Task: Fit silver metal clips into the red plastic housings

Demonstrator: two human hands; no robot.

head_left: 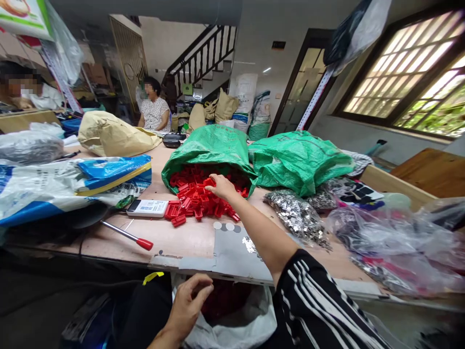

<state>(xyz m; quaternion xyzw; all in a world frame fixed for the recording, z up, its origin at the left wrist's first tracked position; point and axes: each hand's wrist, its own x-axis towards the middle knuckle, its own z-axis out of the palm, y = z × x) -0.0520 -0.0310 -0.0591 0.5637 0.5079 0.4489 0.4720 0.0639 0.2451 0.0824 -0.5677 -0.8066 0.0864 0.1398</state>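
My right hand (220, 186) reaches far across the table into a heap of small red plastic pieces (196, 198) that spills from an open green sack (212, 145). Its fingers curl down onto the pieces; what they grip is hidden. My left hand (189, 303) hangs below the table's front edge, over a white plastic bag (236, 325) with more red pieces inside. Its fingers are curled together and I see nothing in them.
A second green sack (298, 160), a heap of small silvery metal parts (298, 215), clear plastic bags (392, 242), a white calculator (147, 208), a red-tipped rod (127, 235), and blue-white sacks (72, 184) lie on the wooden table (181, 240). Two people (154, 106) sit at the back.
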